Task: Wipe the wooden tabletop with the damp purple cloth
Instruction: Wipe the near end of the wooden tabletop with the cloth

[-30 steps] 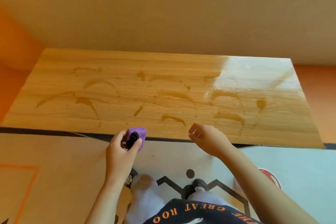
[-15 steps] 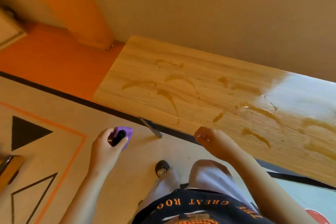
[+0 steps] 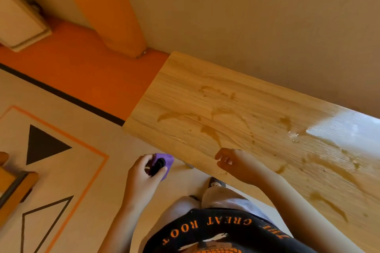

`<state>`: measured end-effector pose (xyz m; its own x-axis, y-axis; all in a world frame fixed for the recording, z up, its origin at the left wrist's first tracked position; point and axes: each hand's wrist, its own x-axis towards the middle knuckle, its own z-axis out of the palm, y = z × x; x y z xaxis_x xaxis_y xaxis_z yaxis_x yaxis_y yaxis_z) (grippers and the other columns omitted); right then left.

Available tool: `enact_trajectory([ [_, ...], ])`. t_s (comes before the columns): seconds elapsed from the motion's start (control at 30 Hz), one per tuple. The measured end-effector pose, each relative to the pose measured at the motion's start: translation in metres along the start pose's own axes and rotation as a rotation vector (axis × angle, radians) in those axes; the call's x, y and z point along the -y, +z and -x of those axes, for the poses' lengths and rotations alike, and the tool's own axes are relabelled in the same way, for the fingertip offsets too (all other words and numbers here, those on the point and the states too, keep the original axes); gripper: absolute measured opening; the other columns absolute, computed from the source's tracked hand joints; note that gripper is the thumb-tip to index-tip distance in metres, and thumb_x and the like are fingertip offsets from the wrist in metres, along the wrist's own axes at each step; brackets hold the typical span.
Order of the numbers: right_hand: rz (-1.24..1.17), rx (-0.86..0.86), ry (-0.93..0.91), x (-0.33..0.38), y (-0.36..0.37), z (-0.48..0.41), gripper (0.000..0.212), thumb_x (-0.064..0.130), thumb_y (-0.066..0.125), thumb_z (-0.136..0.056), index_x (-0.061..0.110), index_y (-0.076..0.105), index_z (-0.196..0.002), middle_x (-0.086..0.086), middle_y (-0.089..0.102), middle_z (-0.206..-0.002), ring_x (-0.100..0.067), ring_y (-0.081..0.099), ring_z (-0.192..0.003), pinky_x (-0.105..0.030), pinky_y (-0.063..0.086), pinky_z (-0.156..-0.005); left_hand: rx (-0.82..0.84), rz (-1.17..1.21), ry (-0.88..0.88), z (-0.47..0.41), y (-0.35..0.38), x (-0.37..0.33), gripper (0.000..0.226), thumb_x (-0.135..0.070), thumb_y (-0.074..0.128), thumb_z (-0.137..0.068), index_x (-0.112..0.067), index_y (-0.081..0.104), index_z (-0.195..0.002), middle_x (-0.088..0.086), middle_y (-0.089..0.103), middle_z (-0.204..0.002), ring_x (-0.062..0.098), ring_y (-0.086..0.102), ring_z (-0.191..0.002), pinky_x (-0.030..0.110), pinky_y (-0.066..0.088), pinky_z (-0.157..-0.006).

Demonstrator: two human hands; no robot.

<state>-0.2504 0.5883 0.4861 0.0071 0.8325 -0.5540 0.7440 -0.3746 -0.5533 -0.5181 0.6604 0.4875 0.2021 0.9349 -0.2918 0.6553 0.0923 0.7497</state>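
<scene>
head view: my left hand grips the bunched purple cloth just off the near edge of the wooden tabletop; right hand loosely curled, empty. brown streaks cover the wood, so wiping seems unfinished; next i'd press the cloth flat onto them

Light: warm, bright. Glare: white patch on tabletop, right of frame. Blur lwr left; edges bent, wide-angle.
</scene>
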Motion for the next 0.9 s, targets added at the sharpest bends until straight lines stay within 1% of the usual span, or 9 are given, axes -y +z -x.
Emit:
enact_trajectory([
  [0.07,0.025,-0.009,-0.007,0.007,-0.014,-0.018,0.025,0.035,0.046,-0.096,0.029,0.054,-0.119,0.007,0.062,-0.109,-0.01,0.058,-0.094,-0.031,0.052,-0.083,-0.018,0.01,0.008,-0.025,-0.007,-0.01,0.018,-0.016,0.073,-0.081,-0.024,0.064,-0.094,-0.01,0.066,-0.092,-0.003,0.06,-0.082,0.028,0.051,-0.07],
  [0.17,0.032,-0.048,-0.002,0.024,-0.025,-0.039,0.025,0.034,0.046,-0.096,0.027,0.055,-0.119,0.007,0.061,-0.11,-0.012,0.059,-0.096,-0.033,0.051,-0.085,-0.048,0.028,0.008,-0.058,-0.021,-0.021,0.016,-0.015,0.07,-0.083,-0.022,0.062,-0.095,-0.011,0.064,-0.093,-0.007,0.056,-0.085,0.02,0.044,-0.066],
  [0.27,0.029,-0.11,-0.014,0.046,-0.022,-0.066,0.024,0.032,0.047,-0.096,0.027,0.054,-0.118,0.006,0.062,-0.111,-0.012,0.06,-0.096,-0.034,0.052,-0.085,-0.035,0.045,0.038,-0.092,-0.035,-0.023,0.015,-0.015,0.069,-0.084,-0.018,0.062,-0.098,-0.009,0.063,-0.094,-0.005,0.056,-0.087,0.018,0.041,-0.065],
  [0.4,-0.021,-0.197,0.009,0.079,-0.006,-0.106,0.025,0.031,0.048,-0.095,0.026,0.054,-0.119,0.006,0.061,-0.111,-0.012,0.059,-0.098,-0.033,0.052,-0.085,0.047,0.033,0.083,-0.138,-0.058,-0.01,0.019,-0.014,0.069,-0.084,-0.019,0.059,-0.1,-0.009,0.062,-0.094,-0.006,0.055,-0.086,0.018,0.042,-0.066],
  [0.53,-0.189,-0.339,0.115,0.123,0.019,-0.151,0.022,0.025,0.049,-0.095,0.024,0.057,-0.115,0.006,0.065,-0.105,-0.01,0.06,-0.092,-0.032,0.053,-0.08,0.172,-0.013,0.135,-0.191,-0.105,0.011,0.029,-0.011,0.067,-0.085,-0.023,0.053,-0.106,-0.015,0.057,-0.096,-0.018,0.051,-0.084,0.005,0.041,-0.061],
  [0.63,-0.269,-0.49,0.123,0.16,0.044,-0.178,0.018,0.021,0.051,-0.094,0.022,0.059,-0.11,0.006,0.063,-0.105,-0.007,0.059,-0.089,-0.029,0.054,-0.078,0.194,-0.046,0.123,-0.236,-0.149,0.032,0.027,-0.011,0.064,-0.087,-0.02,0.052,-0.109,-0.012,0.056,-0.094,-0.006,0.054,-0.081,0.014,0.043,-0.06],
  [0.7,-0.265,-0.524,0.11,0.18,0.064,-0.187,0.02,0.02,0.053,-0.093,0.021,0.059,-0.112,0.006,0.059,-0.11,-0.006,0.056,-0.095,-0.023,0.051,-0.08,0.202,-0.016,0.077,-0.263,-0.173,0.045,0.025,-0.011,0.062,-0.089,-0.018,0.052,-0.11,-0.008,0.057,-0.097,0.007,0.056,-0.086,0.025,0.045,-0.065],
  [0.77,-0.216,-0.55,0.103,0.194,0.082,-0.197,0.024,0.019,0.056,-0.091,0.02,0.057,-0.115,0.005,0.054,-0.117,-0.008,0.052,-0.105,-0.023,0.05,-0.082,0.229,0.023,0.023,-0.291,-0.189,0.055,0.023,-0.011,0.059,-0.091,-0.018,0.052,-0.111,-0.005,0.056,-0.099,0.019,0.056,-0.093,0.028,0.045,-0.07],
  [0.9,-0.065,-0.593,0.094,0.202,0.103,-0.218,0.039,0.019,0.061,-0.086,0.013,0.052,-0.124,-0.001,0.048,-0.132,-0.019,0.042,-0.122,-0.033,0.045,-0.098,0.32,0.065,-0.028,-0.322,-0.186,0.069,0.025,-0.009,0.057,-0.092,-0.018,0.052,-0.114,0.0,0.056,-0.108,0.016,0.055,-0.098,0.025,0.045,-0.071],
])
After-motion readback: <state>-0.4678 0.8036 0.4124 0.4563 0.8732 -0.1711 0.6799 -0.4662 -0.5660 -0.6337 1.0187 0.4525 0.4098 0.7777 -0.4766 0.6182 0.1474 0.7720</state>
